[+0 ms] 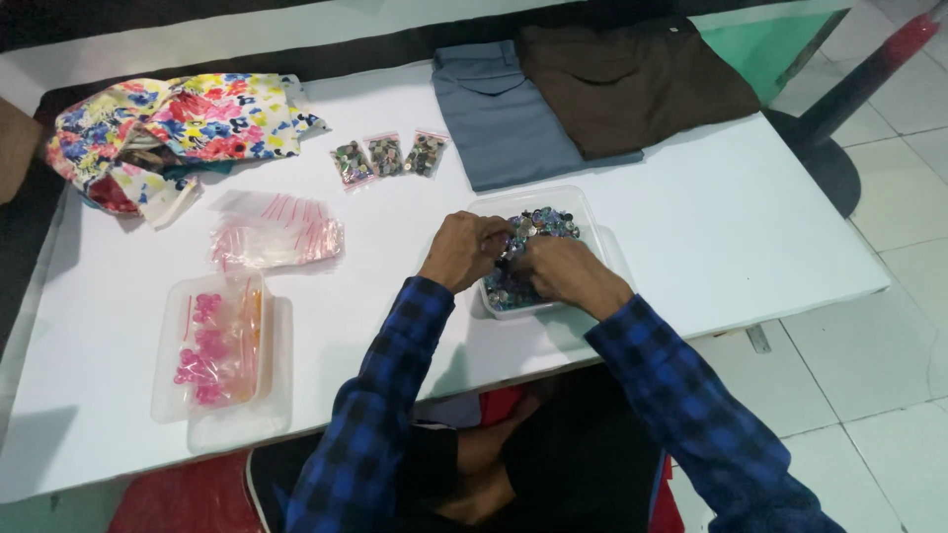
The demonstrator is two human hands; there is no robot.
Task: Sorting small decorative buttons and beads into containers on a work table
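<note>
A clear plastic container (583,212) full of small shiny buttons (545,223) sits on the white table (711,227), near its front edge. Both of my hands are over it. My left hand (462,251) rests at the container's left rim, fingers bent into the buttons. My right hand (561,268) lies over the container's front part, fingers curled down among the buttons. What each hand pinches is hidden by the fingers. Both sleeves are blue-and-black checked.
Three small filled zip bags (386,156) lie behind the container. A pile of empty zip bags (276,233) and a clear box with pink buttons (210,341) lie to the left. Flowered fabric (178,123), grey cloth (499,118) and brown cloth (632,84) lie at the back.
</note>
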